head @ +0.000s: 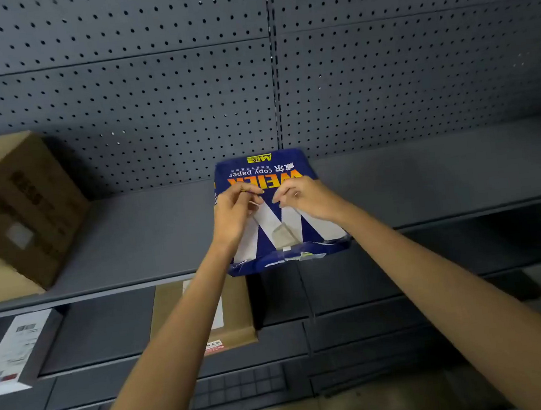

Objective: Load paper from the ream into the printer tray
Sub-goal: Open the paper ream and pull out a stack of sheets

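A blue ream of copy paper [282, 237] with a large white W and yellow lettering lies flat on a grey metal shelf [152, 237], its torn near end hanging slightly over the shelf's front edge. My left hand [236, 208] rests on the ream's left side, fingers curled and pinching at the wrapper. My right hand [305, 196] sits on top of the ream to the right, fingers bent and touching the wrapper. No printer or tray is in view.
A large cardboard box [12, 205] stands on the same shelf at the left. On the shelf below lie a flat brown carton [237, 312] and a white-labelled dark box [14, 348]. A grey pegboard wall [248, 73] backs the shelf.
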The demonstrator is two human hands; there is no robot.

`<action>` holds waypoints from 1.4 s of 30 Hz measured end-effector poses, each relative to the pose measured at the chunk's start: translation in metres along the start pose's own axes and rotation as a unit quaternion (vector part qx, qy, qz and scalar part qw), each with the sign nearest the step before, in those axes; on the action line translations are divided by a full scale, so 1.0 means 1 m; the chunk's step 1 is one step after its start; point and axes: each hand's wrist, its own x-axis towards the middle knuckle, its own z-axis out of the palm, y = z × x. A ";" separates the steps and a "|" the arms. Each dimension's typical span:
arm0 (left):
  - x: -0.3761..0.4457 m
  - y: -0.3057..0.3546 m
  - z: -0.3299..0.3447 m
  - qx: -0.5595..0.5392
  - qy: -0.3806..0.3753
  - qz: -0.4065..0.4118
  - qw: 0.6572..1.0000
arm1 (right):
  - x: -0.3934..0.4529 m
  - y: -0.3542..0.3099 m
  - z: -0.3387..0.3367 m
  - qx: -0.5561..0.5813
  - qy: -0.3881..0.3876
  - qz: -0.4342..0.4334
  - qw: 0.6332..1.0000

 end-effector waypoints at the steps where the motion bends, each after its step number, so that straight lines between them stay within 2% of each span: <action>1: -0.002 -0.003 0.000 0.016 -0.002 0.009 1.000 | -0.002 0.002 0.001 -0.024 -0.017 0.000 1.000; 6: -0.015 -0.021 0.003 0.104 -0.002 -0.026 0.994 | -0.013 0.015 0.013 -0.073 -0.112 0.008 0.991; 15: -0.019 -0.026 0.007 0.180 -0.014 -0.021 0.983 | -0.018 0.026 0.028 -0.064 -0.039 -0.004 0.997; 20: -0.025 -0.024 0.011 0.212 0.011 -0.023 0.977 | -0.023 0.032 0.044 -0.077 0.082 -0.030 0.993; 23: -0.029 -0.022 0.009 0.238 0.016 -0.029 0.971 | -0.028 0.034 0.052 -0.084 0.123 -0.035 0.988; 34: -0.044 -0.023 0.006 0.267 0.020 -0.013 0.963 | -0.042 0.027 0.055 -0.096 0.143 -0.033 0.985; 42: -0.048 -0.018 0.003 0.284 -0.013 -0.008 0.959 | -0.059 0.017 0.057 -0.111 0.136 -0.004 0.984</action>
